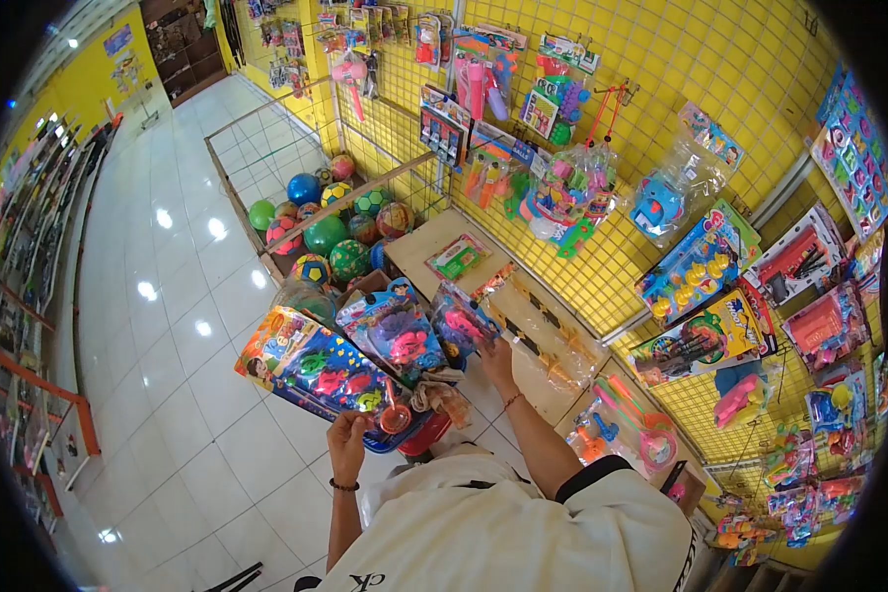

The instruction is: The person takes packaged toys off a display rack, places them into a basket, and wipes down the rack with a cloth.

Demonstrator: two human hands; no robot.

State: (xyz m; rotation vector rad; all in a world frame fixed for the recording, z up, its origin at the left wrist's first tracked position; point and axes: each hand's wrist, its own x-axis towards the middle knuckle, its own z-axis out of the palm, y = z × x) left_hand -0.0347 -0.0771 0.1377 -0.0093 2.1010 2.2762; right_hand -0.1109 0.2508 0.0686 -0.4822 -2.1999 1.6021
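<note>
My left hand [345,441] is closed at the lower edge of a large fishing toy pack [318,367], which has bright plastic fish on a blue card and an orange top. A red round-ended piece [395,418] shows at its lower right corner. My right hand [496,359] is closed on the lower right side of a smaller toy packet [461,321] with pink and purple shapes in clear plastic. Between them, another toy pack [397,331] with a pink figure leans in a box. Crumpled brown wrapping [442,400] lies just below it.
A wooden-framed pen of balls [328,235] stands ahead. On the right, a low wooden counter [523,380] bears flat toy packs, beneath a wire grid wall [622,109] hung with toys. White tiled floor [183,365] and stocked shelves [35,257] lie to the left.
</note>
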